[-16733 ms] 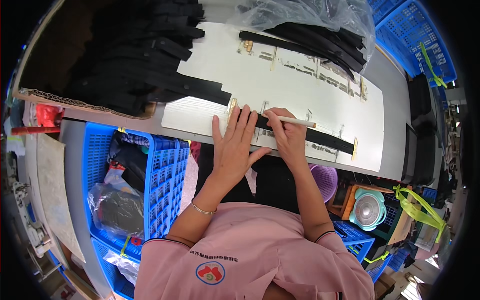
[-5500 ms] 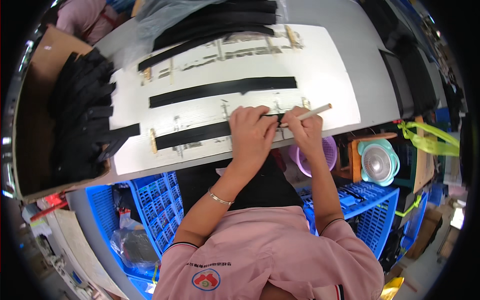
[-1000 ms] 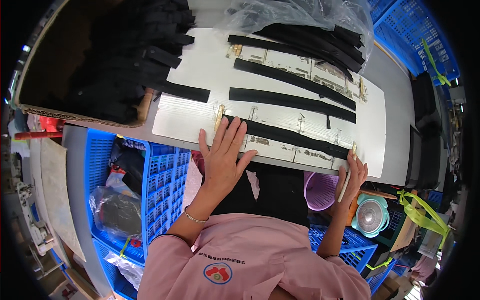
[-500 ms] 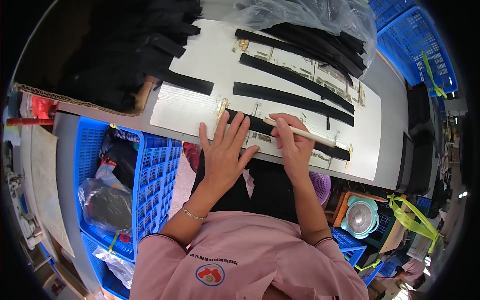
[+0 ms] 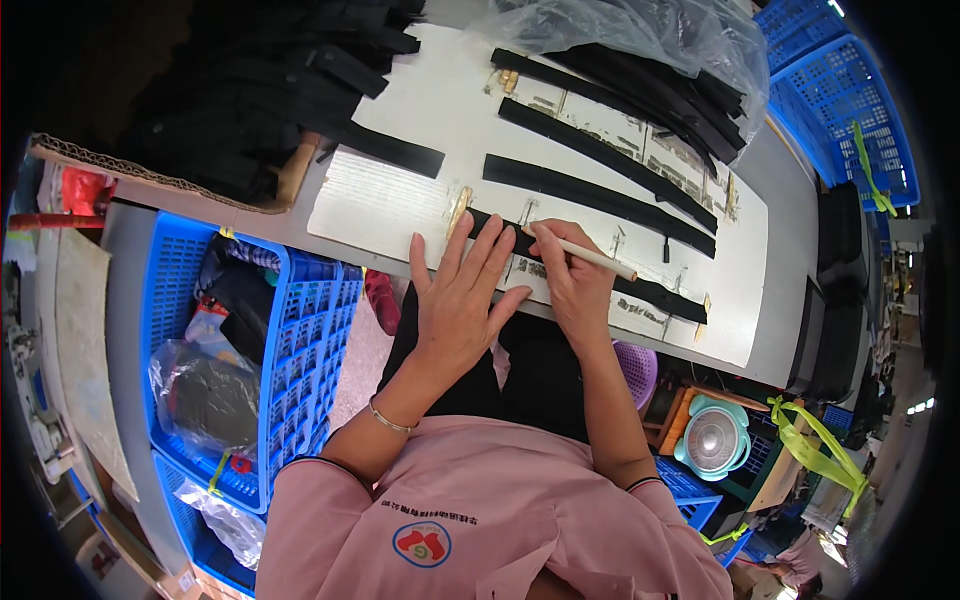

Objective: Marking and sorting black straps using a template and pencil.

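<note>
Fingers spread, my left hand point(image 5: 460, 315) lies flat over the left part of a black fabric strip point(image 5: 660, 300), on the near edge of a white board point(image 5: 375, 205). My right hand point(image 5: 580, 295) is closed round a white pencil point(image 5: 600, 260). Its tip is at the strip, just right of my left fingertips; whether it touches cannot be made out. Part of the strip is hidden under both hands. Beyond it, another black strip point(image 5: 600, 205) and a farther black strip point(image 5: 600, 150) lie across the board, which bears dark pencil marks and tan tape pieces point(image 5: 460, 208).
A heap of black strips point(image 5: 240, 100) fills a cardboard box at the left. More strips point(image 5: 640, 90) lie beside clear plastic film point(image 5: 640, 30) at the back. Blue crates point(image 5: 310, 370) stand below left, and another blue crate point(image 5: 840, 110) is at far right.
My right hand has moved left along the strip with the pencil, closer to my left hand. My left hand stays flat on the strip. The whole view has shifted slightly.
</note>
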A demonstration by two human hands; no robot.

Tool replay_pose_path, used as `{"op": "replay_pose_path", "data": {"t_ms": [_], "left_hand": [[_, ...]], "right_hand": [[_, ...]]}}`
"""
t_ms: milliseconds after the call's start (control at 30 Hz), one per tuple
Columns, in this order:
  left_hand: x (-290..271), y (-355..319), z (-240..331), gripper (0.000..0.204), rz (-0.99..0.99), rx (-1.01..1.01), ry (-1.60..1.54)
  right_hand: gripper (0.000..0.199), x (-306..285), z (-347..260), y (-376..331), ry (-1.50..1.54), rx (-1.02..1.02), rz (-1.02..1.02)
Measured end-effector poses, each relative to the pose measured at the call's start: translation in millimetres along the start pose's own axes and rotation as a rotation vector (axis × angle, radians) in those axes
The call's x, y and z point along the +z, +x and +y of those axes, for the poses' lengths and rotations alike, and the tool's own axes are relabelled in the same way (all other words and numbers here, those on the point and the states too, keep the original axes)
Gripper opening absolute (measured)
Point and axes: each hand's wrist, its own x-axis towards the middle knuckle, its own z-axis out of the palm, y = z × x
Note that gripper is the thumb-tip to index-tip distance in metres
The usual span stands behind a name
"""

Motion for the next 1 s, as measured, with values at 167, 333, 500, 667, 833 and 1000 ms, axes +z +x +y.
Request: {"op": "replay_pose_path", "data": {"t_ms": [167,333,500,667,833,1000], "left_hand": [[2.1,0.5,0.4,0.065,-0.003,0.01,0.028],[-0.8,0.1,0.4,0.064,-0.014,-0.013,0.025],[0.5,0.8,1.7,0.064,-0.03,-0.016,0.025],[2.3,1.6,1.9,0.065,-0.018,0.005,0.056],[3.6,1.1,2.1,0.065,-0.023,-0.004,0.066],[4.1,1.0,1.8,0.064,-0.022,0.014,0.088]], "right_hand": [[0.017,-0.4,-0.7,-3.3,0.016,0.032,0.033],[0.017,-8.0,-1.6,-4.8,-0.011,-0.007,-0.099],[0.017,-6.5,2.3,-4.2,-0.01,-0.085,-0.101],[0.018,-11.8,-0.3,-6.9,0.097,-0.012,-0.128],[0.021,-47.1,5.6,-21.4,0.017,0.036,0.074],[0.018,-83.3,7.1,-30.4,0.003,0.096,0.19]]}}
